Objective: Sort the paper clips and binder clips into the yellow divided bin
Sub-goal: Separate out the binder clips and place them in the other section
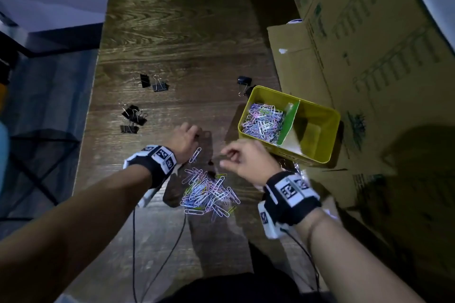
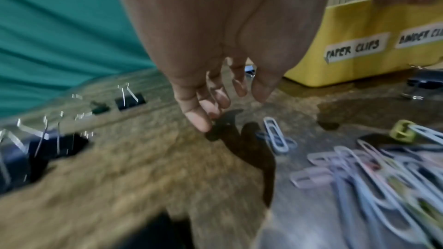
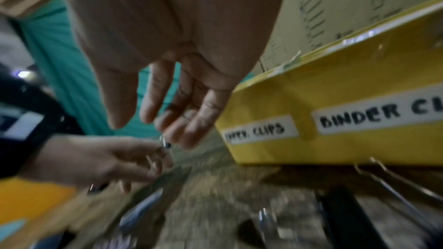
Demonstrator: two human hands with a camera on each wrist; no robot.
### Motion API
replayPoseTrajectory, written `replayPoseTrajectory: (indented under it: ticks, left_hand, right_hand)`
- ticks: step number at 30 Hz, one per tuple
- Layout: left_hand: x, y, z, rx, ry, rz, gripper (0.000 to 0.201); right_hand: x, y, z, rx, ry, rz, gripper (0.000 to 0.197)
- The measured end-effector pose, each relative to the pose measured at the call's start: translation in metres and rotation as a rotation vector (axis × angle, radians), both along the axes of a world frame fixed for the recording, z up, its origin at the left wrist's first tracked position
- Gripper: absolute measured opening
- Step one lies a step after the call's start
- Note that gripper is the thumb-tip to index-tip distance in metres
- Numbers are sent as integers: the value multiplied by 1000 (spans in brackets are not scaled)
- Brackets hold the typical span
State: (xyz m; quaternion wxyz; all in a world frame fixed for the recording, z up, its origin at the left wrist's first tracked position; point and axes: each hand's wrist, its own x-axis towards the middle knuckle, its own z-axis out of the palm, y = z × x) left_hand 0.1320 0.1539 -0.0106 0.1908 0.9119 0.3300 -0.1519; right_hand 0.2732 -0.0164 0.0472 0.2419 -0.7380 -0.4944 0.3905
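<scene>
1. nearest me the two forearms reach out over the counter (image 1: 172, 32); just beyond the wrists lies a loose heap of paper clips (image 1: 209, 192), pastel, thin and light. they will slide and tangle, so i would pinch a few at the heap's edge or scoop them.
2. the left hand (image 1: 183, 140) hangs low beyond the heap, fingers (image 2: 196, 120) loosely bent and tips about at the wood; i cannot see anything held.
3. the right hand (image 1: 246, 157) hovers beside it, fingers (image 3: 189, 126) relaxed; something small glints at the tips, but i cannot tell if it is held.
4. the bin (image 1: 320, 152) sits right of the hands; its left half holds paper clips, the right half looks bare.
5. binder clips (image 1: 133, 118) lie well apart to the left, stiff and springy; best taken by the black body, since the wire handles swing.
6. boxes (image 1: 369, 44) crowd the bin's right side; open room is ahead and left.
</scene>
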Motion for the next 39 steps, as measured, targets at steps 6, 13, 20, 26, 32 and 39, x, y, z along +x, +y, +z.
replayPoseTrajectory:
  ticks: [6, 13, 20, 26, 32, 39]
  left_hand:
    - [-38, -55, -28, -69, -95, -113, 43]
    - [-78, -82, -23, -80, -197, -79, 54]
    - [-70, -98, -17, -216, -180, 126, 45]
    - [-68, -95, -16, -297, -231, 303, 30]
    - [-80, -80, -15, -553, -312, 499, 21]
    - [-89, -66, -9, -887, -469, 834, 13]
  right_hand:
    - [-52, -25, -56, -396, -245, 155, 100]
    - [-89, -34, -69, -284, -291, 66, 89]
    - [-85, -21, -67, -208, -235, 39, 53]
    - [-73, -18, -66, -231, -40, -114, 44]
    - [-56, -19, -78, -230, 159, -314, 23]
    - [-52, -24, -81, -105, 428, -458, 22]
